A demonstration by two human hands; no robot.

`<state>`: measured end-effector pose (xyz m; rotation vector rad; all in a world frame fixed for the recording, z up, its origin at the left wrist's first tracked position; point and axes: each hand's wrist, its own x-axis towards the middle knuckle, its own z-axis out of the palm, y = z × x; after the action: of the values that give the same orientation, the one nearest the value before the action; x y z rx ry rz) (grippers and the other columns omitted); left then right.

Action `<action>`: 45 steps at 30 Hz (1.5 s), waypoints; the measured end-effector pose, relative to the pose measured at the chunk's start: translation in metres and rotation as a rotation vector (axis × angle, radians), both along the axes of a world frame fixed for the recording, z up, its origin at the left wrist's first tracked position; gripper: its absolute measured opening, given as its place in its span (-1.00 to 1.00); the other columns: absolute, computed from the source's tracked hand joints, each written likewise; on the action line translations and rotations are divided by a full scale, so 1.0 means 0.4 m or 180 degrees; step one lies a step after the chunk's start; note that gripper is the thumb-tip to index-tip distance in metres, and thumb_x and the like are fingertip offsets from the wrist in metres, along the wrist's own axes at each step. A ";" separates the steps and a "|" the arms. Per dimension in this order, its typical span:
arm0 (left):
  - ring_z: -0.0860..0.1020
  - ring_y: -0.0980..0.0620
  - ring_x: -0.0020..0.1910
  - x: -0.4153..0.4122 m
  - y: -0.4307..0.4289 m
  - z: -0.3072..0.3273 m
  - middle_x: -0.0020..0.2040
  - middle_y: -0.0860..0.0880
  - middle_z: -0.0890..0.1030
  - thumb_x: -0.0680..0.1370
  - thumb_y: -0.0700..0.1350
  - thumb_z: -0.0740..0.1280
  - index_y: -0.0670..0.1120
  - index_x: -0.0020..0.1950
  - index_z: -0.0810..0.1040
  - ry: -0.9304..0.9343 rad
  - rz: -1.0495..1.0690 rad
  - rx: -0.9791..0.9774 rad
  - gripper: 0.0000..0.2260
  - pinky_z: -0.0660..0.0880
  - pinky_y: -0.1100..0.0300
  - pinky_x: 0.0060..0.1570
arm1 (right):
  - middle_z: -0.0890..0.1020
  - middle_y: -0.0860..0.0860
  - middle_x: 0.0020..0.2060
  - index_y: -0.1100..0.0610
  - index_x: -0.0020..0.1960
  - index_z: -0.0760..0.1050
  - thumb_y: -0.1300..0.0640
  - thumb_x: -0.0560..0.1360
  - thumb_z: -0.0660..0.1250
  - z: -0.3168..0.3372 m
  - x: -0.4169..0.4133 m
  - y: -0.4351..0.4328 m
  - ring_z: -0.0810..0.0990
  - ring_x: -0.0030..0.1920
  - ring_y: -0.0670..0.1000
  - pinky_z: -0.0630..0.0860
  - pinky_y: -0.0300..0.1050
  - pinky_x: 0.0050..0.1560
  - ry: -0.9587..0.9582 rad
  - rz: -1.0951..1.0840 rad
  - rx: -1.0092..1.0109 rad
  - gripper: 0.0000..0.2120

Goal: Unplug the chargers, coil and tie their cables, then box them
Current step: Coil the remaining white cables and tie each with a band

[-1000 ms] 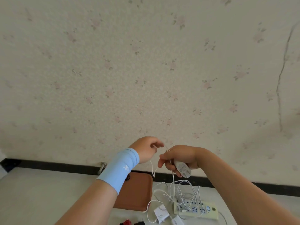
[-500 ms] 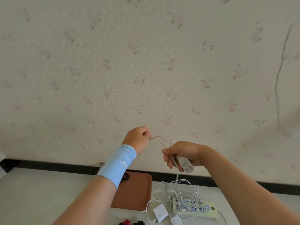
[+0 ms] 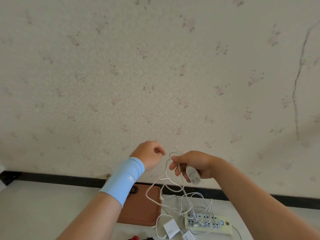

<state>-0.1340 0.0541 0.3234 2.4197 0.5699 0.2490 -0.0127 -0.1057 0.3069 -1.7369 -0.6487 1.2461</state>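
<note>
My right hand (image 3: 194,163) grips the small white plastic charger (image 3: 192,175) and pinches its thin white cable (image 3: 166,179), lower centre of frame. My left hand (image 3: 150,155) is curled; can't tell if it holds cable. The strand, taut a moment ago, now hangs slack: another coil forming.

Right hand (image 3: 194,163) grips a white charger (image 3: 193,174) and its cable (image 3: 164,179) above the power strip (image 3: 225,228).

Soft, even daylight; wide-angle bending at edges, slight overall blur.
</note>
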 end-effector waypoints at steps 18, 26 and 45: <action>0.34 0.12 -0.62 0.040 -0.028 0.020 -0.47 0.00 0.45 0.68 -0.22 0.07 -0.17 -0.13 0.47 -0.1350 0.0626 -0.4530 -0.74 0.20 0.37 -0.61 | 0.71 0.12 0.11 0.21 0.25 0.57 -0.08 0.65 0.19 0.008 0.011 -0.017 0.46 -0.41 -0.06 0.47 -0.24 -0.36 0.0169 0.0372 -0.0030 -0.59; 0.38 0.14 -0.65 0.035 0.053 0.016 -0.40 0.00 0.51 0.70 -0.21 0.06 -0.11 -0.15 0.43 -0.2499 0.1628 -0.4763 -0.73 0.22 0.39 -0.65 | 0.74 0.08 0.02 0.09 -0.01 0.67 -0.03 0.64 0.27 0.009 -0.004 -0.018 0.50 -0.37 -0.11 0.46 -0.21 -0.21 -0.0542 0.0841 -0.0523 -0.74; 0.57 0.08 0.08 -0.001 -0.014 -0.011 0.09 0.06 0.64 0.59 -0.10 0.33 0.06 0.17 0.67 -0.0145 -0.0876 0.0595 -0.79 0.46 0.15 0.20 | 0.72 0.07 -0.20 0.16 -0.05 0.61 -0.01 0.67 0.21 0.026 -0.021 0.009 0.56 -0.28 -0.03 0.50 -0.27 -0.32 -0.0163 0.0421 -0.0059 -0.68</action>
<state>-0.1346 0.0485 0.3191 2.6298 0.1954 0.2483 -0.0212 -0.1020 0.3175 -1.7697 -0.7954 1.3047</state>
